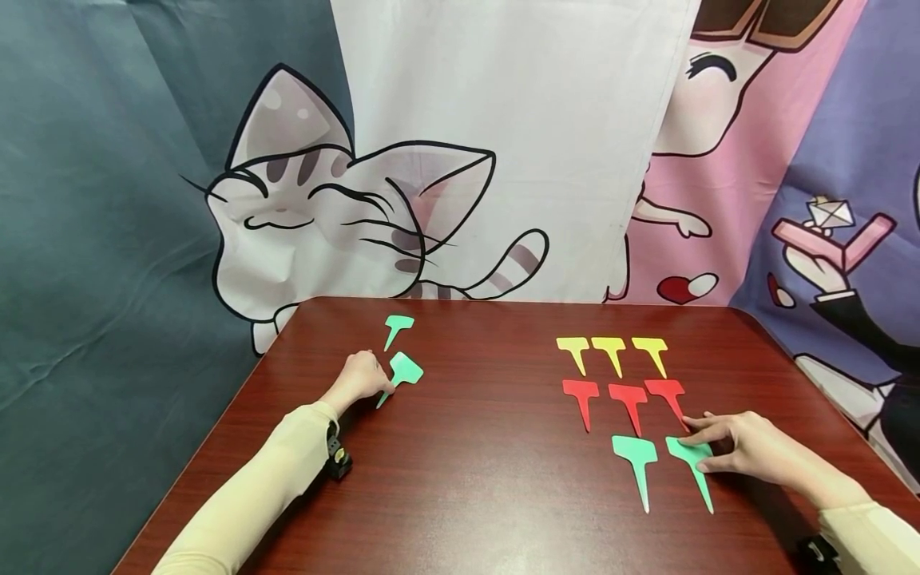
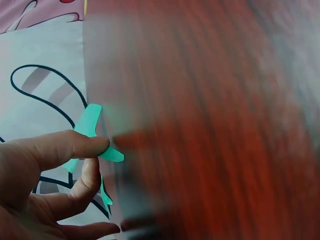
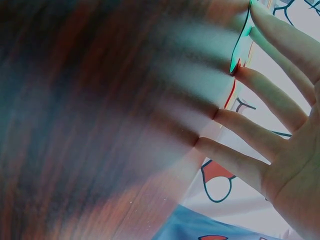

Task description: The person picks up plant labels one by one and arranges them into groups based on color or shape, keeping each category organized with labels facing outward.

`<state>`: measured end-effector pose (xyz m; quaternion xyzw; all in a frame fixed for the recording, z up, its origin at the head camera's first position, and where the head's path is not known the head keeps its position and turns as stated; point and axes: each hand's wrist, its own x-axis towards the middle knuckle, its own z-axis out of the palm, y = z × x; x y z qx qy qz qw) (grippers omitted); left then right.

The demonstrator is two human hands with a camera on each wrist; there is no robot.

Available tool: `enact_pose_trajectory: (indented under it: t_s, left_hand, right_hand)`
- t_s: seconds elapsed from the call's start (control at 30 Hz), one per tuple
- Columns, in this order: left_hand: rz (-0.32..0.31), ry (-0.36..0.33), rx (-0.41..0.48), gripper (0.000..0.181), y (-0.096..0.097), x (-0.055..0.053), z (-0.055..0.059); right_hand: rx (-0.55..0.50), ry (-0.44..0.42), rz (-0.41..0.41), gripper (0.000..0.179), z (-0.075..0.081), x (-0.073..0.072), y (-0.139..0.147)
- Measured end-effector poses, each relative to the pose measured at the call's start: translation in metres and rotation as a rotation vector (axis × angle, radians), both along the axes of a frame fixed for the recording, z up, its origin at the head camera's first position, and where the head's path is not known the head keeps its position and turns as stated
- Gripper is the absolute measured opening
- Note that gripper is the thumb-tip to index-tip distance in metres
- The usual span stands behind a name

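On the left side of the table, my left hand (image 1: 362,375) pinches a green T-shaped plant label (image 1: 407,368) by its stem, its broad head pointing away to the right. Thumb and a finger meet on that label (image 2: 89,120) in the left wrist view. A second green plant label (image 1: 397,323) lies just beyond. At the right, my right hand (image 1: 755,447) rests its fingertips at the head of another green plant label (image 1: 686,451), partly covering it. The right wrist view shows this hand's fingers spread and fairly straight, tips at the tabletop.
Left of the right hand's label lies one more green plant label (image 1: 636,451). Behind it run a row of red plant labels (image 1: 580,389) and a row of yellow ones (image 1: 573,345). The brown table (image 1: 467,479) meets a printed cartoon curtain (image 1: 446,80) at its far edge.
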<state>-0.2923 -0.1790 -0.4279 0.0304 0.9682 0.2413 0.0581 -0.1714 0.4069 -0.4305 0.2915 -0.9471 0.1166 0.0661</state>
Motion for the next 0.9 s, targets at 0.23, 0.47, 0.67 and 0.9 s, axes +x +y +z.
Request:
enact_pose_trajectory:
  t_s: [0.23,0.47,0.67,0.9]
  left_hand:
    - [-0.065,0.009,0.071,0.025,0.0,0.002,0.006]
    - [-0.094,0.08,0.073,0.026,0.001,0.006,0.009]
    - [-0.137,0.147,0.046,0.029,0.008,0.012,0.005]
    - [-0.133,0.151,0.035,0.026,0.022,0.021,0.004]
  right_hand:
    - [-0.002,0.004,0.003,0.039,-0.001,0.0,0.0]
    - [0.004,-0.004,0.001,0.038,0.0,0.0,0.0]
    - [-0.009,0.015,0.012,0.038,-0.002,0.0,0.001]
    - [-0.007,0.017,0.01,0.038,-0.001,0.0,0.001]
